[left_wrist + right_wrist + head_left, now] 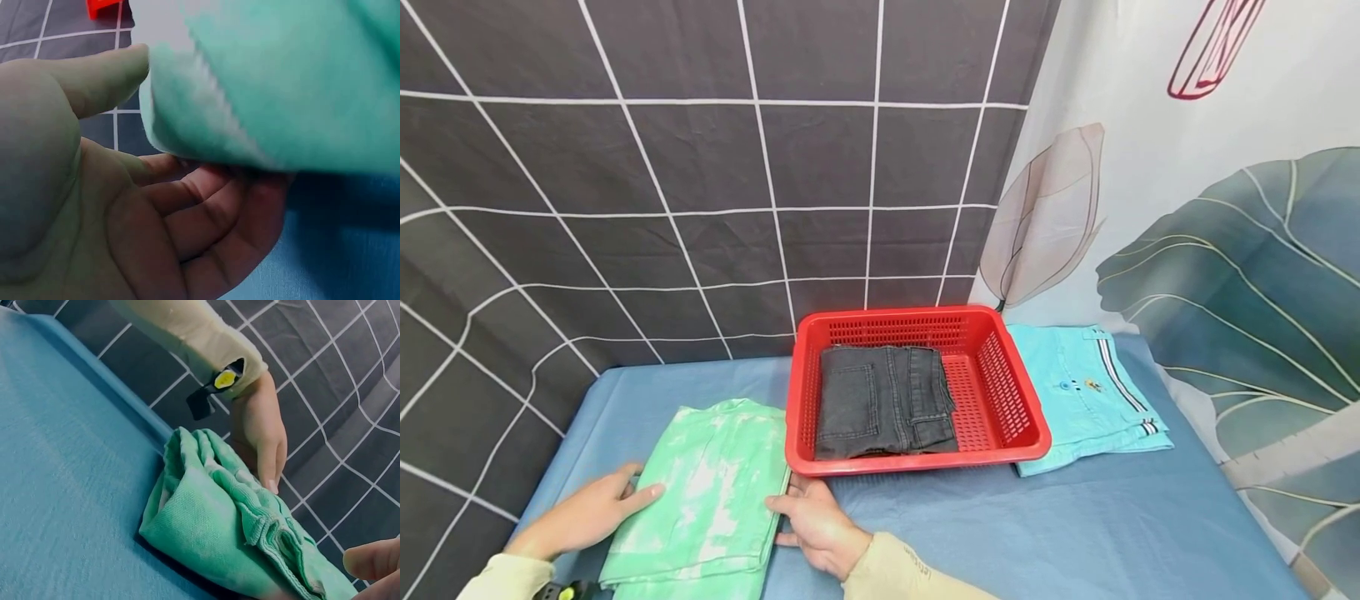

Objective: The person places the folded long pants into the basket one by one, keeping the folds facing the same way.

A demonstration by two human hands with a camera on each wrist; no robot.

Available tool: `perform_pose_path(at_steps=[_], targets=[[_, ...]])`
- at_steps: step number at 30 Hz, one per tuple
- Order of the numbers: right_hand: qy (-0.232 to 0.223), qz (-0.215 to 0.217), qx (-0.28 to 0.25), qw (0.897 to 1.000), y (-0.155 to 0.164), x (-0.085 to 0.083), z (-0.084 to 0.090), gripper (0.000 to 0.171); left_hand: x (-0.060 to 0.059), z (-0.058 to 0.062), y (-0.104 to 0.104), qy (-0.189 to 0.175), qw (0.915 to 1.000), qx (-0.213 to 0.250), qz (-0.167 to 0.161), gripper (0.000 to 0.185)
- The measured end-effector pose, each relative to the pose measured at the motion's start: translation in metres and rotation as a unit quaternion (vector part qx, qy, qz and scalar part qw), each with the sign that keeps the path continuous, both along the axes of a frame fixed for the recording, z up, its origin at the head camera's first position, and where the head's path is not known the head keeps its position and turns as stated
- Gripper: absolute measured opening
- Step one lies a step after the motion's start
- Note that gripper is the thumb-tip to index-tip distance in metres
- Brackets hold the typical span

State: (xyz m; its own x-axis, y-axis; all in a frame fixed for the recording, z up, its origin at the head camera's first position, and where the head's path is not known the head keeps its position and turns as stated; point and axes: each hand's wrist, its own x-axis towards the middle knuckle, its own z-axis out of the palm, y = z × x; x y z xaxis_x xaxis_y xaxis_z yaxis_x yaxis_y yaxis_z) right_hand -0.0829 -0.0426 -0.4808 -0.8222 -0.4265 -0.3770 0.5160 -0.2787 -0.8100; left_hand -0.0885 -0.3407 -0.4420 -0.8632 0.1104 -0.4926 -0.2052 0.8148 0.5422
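Observation:
A folded green-and-white garment (703,492) lies at the left of the blue-covered table, with its stacked layers and thick seams showing in the right wrist view. My left hand (583,512) grips its left side, thumb on top; in the left wrist view the fingers (212,219) curl beneath the lower edge. On the opposite side my right hand (823,525) holds the garment's right edge, thumb above and some fingers below. Only the right hand's thumb (372,559) shows clearly in the right wrist view; its other fingers are mostly hidden there.
Just right of the garment stands a red plastic basket (1033,446), holding folded dark grey jeans (880,404). Folded light-blue shorts (1075,392) lie beyond the basket's right side. A dark gridded curtain (700,167) hangs behind and left of the table (1037,533).

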Motion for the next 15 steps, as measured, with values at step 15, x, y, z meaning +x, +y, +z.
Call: perform_pose_path(at_steps=[15], targets=[[0.009,-0.016,0.027,0.999,0.0039,0.0002,0.0068,0.055,0.0029,-0.0085,-0.0040,0.006,0.9990,0.020,0.040,0.084]])
